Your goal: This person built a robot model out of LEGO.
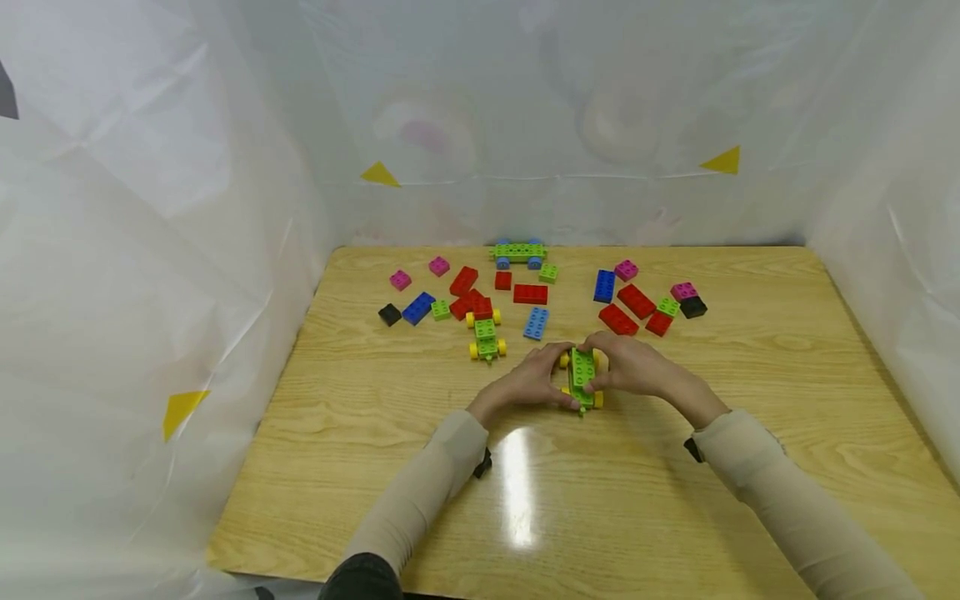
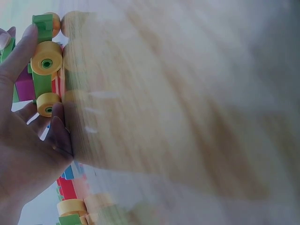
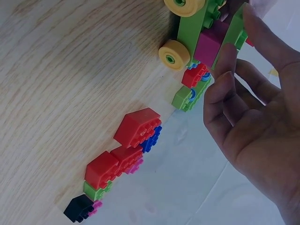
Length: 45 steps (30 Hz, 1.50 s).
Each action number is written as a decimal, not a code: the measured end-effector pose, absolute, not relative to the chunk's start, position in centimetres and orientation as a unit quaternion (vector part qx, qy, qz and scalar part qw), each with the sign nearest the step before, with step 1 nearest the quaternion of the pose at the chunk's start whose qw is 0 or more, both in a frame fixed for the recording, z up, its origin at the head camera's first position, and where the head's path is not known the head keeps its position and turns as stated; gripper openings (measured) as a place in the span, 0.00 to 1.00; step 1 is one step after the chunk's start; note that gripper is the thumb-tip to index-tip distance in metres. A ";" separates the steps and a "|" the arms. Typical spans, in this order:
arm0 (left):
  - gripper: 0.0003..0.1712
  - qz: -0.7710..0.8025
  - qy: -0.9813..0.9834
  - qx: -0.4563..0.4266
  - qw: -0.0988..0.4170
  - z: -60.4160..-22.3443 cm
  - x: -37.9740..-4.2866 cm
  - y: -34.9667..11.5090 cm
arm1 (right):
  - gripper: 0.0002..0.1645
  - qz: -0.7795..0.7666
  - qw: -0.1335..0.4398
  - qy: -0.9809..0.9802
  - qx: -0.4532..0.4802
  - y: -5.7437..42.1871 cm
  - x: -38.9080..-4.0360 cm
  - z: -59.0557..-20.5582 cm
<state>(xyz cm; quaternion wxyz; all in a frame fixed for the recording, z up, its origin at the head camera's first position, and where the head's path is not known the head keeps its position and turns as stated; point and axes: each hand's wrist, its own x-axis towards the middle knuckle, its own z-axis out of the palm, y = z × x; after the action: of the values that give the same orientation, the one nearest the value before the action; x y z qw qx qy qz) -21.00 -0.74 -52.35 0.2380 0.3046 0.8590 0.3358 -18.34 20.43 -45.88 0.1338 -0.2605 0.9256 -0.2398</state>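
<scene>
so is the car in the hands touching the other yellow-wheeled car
Apart: the head view shows tabletop and left hand between held car and other car.

I am seeing light green on my car point(image 3: 190, 35), whose yellow wheels point(image 3: 173, 55) are showing green centres, while a magenta block point(image 3: 209, 49) is contrasting with a matching green brick point(image 3: 234, 35). My sleeves point(image 1: 427, 475) are showing plain beige. Yellow wheels are repeating on a second green car point(image 1: 486, 337), blue ones on a third green car point(image 1: 520, 250). Red, blue, pink, green and black bricks point(image 1: 531, 293) are dotting the tabletop point(image 1: 375, 400), whose honey-coloured wood is showing darker, streaky grain. Yellow triangles point(image 1: 381, 174) are brightening the whitish sheeting point(image 1: 487, 100).
</scene>
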 end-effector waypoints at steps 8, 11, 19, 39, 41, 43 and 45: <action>0.59 0.339 0.856 0.305 0.243 -52.4 -21.0 -0.7 | 0.34 -0.237 0.133 0.926 -0.262 20.5 -18.4 -46.0; 0.59 0.340 0.857 0.305 0.240 -52.4 -21.0 -0.7 | 0.34 -0.236 0.132 0.926 -0.263 20.5 -18.4 -46.0; 0.59 0.341 0.857 0.302 0.242 -52.2 -21.0 -0.7 | 0.33 -0.238 0.135 0.924 -0.269 20.5 -18.4 -45.9; 0.58 0.335 0.858 0.307 0.238 -52.3 -21.1 -0.7 | 0.36 -0.255 0.133 0.926 -0.246 20.6 -18.0 -46.1; 0.58 0.335 0.859 0.307 0.237 -52.2 -21.0 -0.7 | 0.36 -0.258 0.132 0.925 -0.246 20.7 -17.9 -46.2; 0.57 0.335 0.859 0.307 0.236 -52.2 -21.0 -0.6 | 0.36 -0.263 0.131 0.923 -0.247 20.7 -17.7 -46.2; 0.57 0.336 0.858 0.307 0.237 -52.1 -20.9 -0.6 | 0.36 -0.265 0.130 0.923 -0.248 20.8 -17.7 -46.4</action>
<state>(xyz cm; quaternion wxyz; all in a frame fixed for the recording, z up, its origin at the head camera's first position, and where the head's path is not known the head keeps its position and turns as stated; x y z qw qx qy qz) -20.94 -0.61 -52.10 0.2370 0.3068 0.8583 0.3362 -17.66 20.77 -46.35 0.1298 -0.2481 0.9226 -0.2653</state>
